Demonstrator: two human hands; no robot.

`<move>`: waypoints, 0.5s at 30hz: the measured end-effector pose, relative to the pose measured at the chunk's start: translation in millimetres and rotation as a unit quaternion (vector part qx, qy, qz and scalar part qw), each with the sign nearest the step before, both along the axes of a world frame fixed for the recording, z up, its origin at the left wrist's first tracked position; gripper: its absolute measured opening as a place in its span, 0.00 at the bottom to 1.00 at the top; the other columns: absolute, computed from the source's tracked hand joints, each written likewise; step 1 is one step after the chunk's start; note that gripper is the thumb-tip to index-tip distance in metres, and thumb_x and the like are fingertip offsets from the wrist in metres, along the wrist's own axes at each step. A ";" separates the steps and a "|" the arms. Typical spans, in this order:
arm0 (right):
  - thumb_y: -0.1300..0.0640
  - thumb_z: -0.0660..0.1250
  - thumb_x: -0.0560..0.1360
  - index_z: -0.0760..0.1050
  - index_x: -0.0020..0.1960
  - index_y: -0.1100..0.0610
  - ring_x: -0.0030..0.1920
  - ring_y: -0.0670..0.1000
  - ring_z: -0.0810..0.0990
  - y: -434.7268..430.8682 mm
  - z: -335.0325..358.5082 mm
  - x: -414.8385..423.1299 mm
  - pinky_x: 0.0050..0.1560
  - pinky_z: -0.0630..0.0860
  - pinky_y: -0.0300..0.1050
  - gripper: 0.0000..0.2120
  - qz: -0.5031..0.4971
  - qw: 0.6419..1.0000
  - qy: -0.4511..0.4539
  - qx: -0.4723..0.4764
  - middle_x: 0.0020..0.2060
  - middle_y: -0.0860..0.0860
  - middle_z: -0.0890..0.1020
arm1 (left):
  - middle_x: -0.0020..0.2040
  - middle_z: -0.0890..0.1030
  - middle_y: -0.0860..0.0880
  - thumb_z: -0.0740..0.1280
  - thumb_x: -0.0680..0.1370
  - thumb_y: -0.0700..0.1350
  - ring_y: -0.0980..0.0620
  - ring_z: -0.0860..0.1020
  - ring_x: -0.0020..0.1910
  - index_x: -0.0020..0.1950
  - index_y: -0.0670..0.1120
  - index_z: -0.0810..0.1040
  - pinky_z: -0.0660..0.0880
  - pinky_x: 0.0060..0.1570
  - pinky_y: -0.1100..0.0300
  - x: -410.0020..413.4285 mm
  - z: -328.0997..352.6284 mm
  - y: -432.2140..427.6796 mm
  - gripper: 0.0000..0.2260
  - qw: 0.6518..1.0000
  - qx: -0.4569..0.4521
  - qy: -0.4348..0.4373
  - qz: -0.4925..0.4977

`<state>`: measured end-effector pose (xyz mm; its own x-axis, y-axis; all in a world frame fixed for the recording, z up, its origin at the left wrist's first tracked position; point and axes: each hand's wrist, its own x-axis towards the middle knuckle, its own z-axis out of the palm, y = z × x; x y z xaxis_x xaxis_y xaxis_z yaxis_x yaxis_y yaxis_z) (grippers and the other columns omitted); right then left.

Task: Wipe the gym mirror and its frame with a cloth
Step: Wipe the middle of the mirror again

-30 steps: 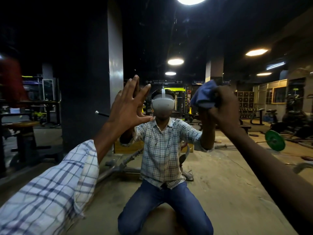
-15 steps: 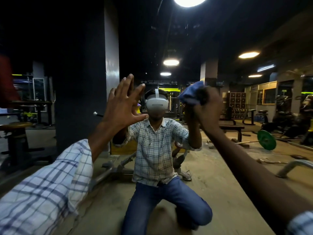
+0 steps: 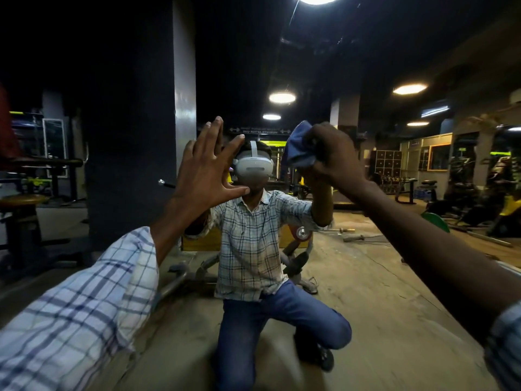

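Observation:
The gym mirror (image 3: 380, 277) fills almost the whole view and shows my kneeling reflection in a checked shirt and headset. My left hand (image 3: 207, 170) is flat against the glass, fingers straight and spread, meeting its own reflection. My right hand (image 3: 334, 155) grips a bunched blue cloth (image 3: 298, 149) and presses it to the glass at head height, just right of the reflected headset. No part of the mirror's frame shows clearly.
In the reflection a dark pillar (image 3: 135, 153) stands at left, weight benches and bars lie on the floor behind me, and a green weight plate (image 3: 435, 221) peeks out behind my right forearm. Gym machines line the right side.
My right hand and the cloth have slid left across the glass, from well right of the reflected headset to close beside it. The view has shifted a little. My left hand stays flat on the mirror.

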<state>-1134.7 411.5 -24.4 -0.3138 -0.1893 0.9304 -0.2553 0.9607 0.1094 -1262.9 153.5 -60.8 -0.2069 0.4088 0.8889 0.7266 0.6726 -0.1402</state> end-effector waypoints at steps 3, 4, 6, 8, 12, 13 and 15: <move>0.55 0.73 0.74 0.76 0.53 0.58 0.49 0.47 0.75 6.4 18.2 -4.6 0.50 0.76 0.38 0.12 -0.001 0.980 0.134 -0.147 0.50 0.51 0.77 | 0.85 0.43 0.42 0.75 0.69 0.69 0.40 0.46 0.84 0.84 0.54 0.57 0.53 0.78 0.38 -4.7 0.4 -6.1 0.50 1.000 0.001 0.003 -0.018; 0.56 0.73 0.74 0.76 0.53 0.58 0.49 0.46 0.76 4.4 22.0 -7.5 0.51 0.77 0.41 0.11 -0.003 0.966 0.169 -0.194 0.50 0.51 0.77 | 0.85 0.43 0.42 0.76 0.69 0.68 0.40 0.46 0.84 0.84 0.54 0.57 0.53 0.78 0.39 -6.8 0.7 -8.1 0.50 1.000 0.002 0.003 -0.023; 0.58 0.73 0.74 0.77 0.54 0.58 0.48 0.43 0.75 -12.2 22.6 -18.2 0.51 0.76 0.37 0.10 -0.002 0.969 0.170 -0.181 0.50 0.50 0.77 | 0.85 0.43 0.43 0.76 0.69 0.68 0.40 0.46 0.84 0.84 0.54 0.56 0.55 0.79 0.39 -10.0 0.6 -12.1 0.50 1.000 0.002 0.005 -0.029; 0.57 0.73 0.75 0.77 0.54 0.58 0.48 0.45 0.75 -32.5 14.9 -28.3 0.49 0.72 0.34 0.10 0.005 0.989 0.114 -0.089 0.50 0.51 0.78 | 0.85 0.44 0.43 0.76 0.69 0.68 0.40 0.47 0.84 0.84 0.54 0.57 0.56 0.78 0.39 -13.0 -0.4 -14.7 0.50 0.999 0.007 0.012 -0.036; 0.54 0.73 0.73 0.76 0.51 0.53 0.46 0.46 0.75 -42.1 10.4 -33.4 0.46 0.75 0.43 0.10 0.042 0.993 0.091 -0.054 0.47 0.51 0.78 | 0.85 0.45 0.42 0.76 0.68 0.69 0.40 0.47 0.84 0.84 0.53 0.58 0.57 0.79 0.39 -19.4 -0.8 -15.7 0.51 0.999 0.013 0.017 -0.045; 0.53 0.73 0.73 0.75 0.51 0.52 0.46 0.47 0.76 -40.6 11.0 -34.3 0.45 0.76 0.46 0.10 0.038 0.993 0.098 -0.056 0.47 0.51 0.78 | 0.85 0.45 0.42 0.76 0.67 0.68 0.40 0.47 0.84 0.84 0.53 0.58 0.57 0.79 0.38 -20.5 -0.6 -15.3 0.51 0.999 0.014 0.015 -0.046; 0.52 0.72 0.73 0.76 0.52 0.54 0.47 0.48 0.76 -38.4 9.3 -36.2 0.45 0.77 0.48 0.11 0.031 0.992 0.103 -0.058 0.48 0.51 0.78 | 0.85 0.45 0.42 0.77 0.67 0.68 0.40 0.47 0.84 0.84 0.53 0.59 0.57 0.79 0.37 -22.6 -0.8 -14.4 0.51 0.998 0.017 0.015 -0.053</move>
<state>-1170.8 373.1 -15.1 -0.1054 -0.0904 0.9903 -0.2980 0.9530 0.0553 -1285.5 139.1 -61.5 -0.1378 0.3965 0.9077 0.7893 0.5976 -0.1412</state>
